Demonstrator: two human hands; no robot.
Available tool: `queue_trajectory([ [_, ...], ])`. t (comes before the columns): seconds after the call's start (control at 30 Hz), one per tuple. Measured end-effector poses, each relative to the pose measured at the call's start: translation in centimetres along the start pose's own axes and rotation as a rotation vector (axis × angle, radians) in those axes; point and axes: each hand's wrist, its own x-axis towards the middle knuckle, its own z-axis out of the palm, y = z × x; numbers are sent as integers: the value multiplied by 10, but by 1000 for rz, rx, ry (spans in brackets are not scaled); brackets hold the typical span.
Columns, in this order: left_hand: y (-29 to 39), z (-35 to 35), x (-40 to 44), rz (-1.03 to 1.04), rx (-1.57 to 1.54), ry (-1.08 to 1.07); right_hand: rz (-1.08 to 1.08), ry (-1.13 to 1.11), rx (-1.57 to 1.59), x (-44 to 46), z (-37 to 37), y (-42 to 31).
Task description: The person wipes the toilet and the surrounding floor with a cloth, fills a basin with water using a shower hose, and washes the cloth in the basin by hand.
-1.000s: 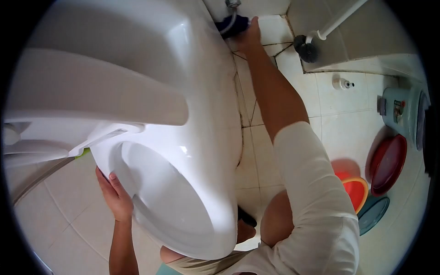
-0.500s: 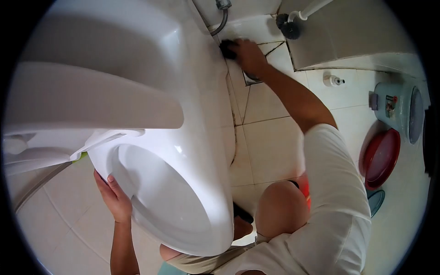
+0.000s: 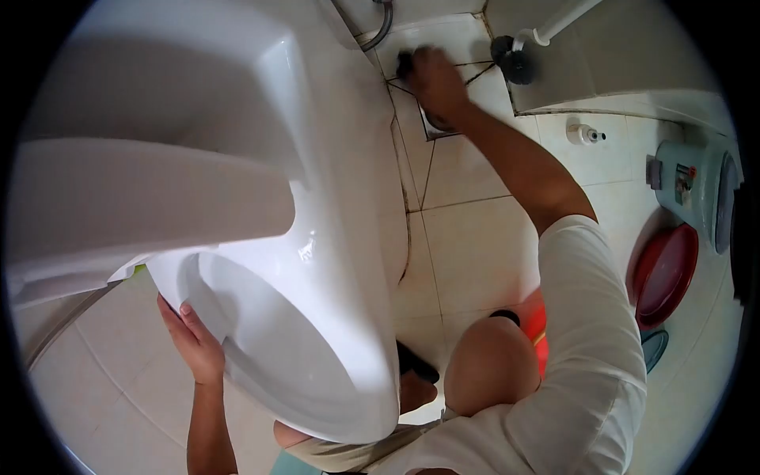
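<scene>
- Head view, right hand (image 3: 438,83): stretched out over the floor on the far side of the toilet, fingers bent and closed around a dark pad (image 3: 404,66); the hand is blurred, so the firmness of the grip cannot be told
- Dark pad: at the fingertips, near the foot of the wall and beside the toilet; its material is unclear, and whether it touches the tiles (image 3: 467,229) cannot be told
- Floor drain (image 3: 435,121): set in the tiles and partly hidden under the right wrist; dark lines run along the joints near it
- Grey hose (image 3: 385,30): comes down by the wall, just beyond the dark pad
- Left hand (image 3: 195,346): rests against the outer edge of the white toilet (image 3: 348,317), beside the oval bowl; fingers pressed together, thumb set apart from them
- Brush (image 3: 516,61): dark bristles, white handle, close to the side wall, to the right of the right hand
- White fitting (image 3: 585,134): near the wall base, below the brush in the picture
- Grey bin (image 3: 691,190): by the right edge, with a label on its side
- Red basin (image 3: 667,273): tilted beside the grey bin; a teal basin (image 3: 655,349) shows just below it
- Red bucket (image 3: 537,321): partly hidden behind the white sleeve (image 3: 590,317) of the right arm
</scene>
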Motion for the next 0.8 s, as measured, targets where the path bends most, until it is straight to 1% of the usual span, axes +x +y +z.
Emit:
queue_trajectory([
  [0.03,-1,1,1,-21,-32,2,96,150,44,19,-3,8],
  [0.1,0,-1,-1,-52,-51,-21,18,436,5,53,6,26],
  [0.13,1,0,0,-55,-58,-21,25,423,8,48,13,27],
  [0.2,1,1,1,-55,-70,-12,-83,289,-196,48,19,29],
  [0.23,-1,1,1,-52,-69,-8,-89,291,-200,43,27,27],
  [0.3,-2,-2,-1,-58,-75,-12,-226,365,-20,13,54,22],
  [0.37,3,-2,0,-36,-40,3,-243,241,9,-32,45,-4],
  [0.4,5,-1,0,-41,-43,6,-249,240,8,-47,45,-11],
  [0.47,8,-3,-1,-80,-18,13,-133,199,112,-81,55,-24],
  [0.5,8,-4,-2,-77,-14,11,-129,200,116,-97,56,-30],
  [0.57,5,-2,-1,-56,-33,18,-176,-53,83,-123,54,-37],
  [0.7,3,0,-2,-24,-16,22,-161,-82,19,-182,35,-63],
  [0.77,-6,3,-3,-49,-25,52,-271,-239,45,-207,22,-63],
  [0.8,-3,2,-2,-42,-24,55,-328,-271,26,-219,19,-64],
])
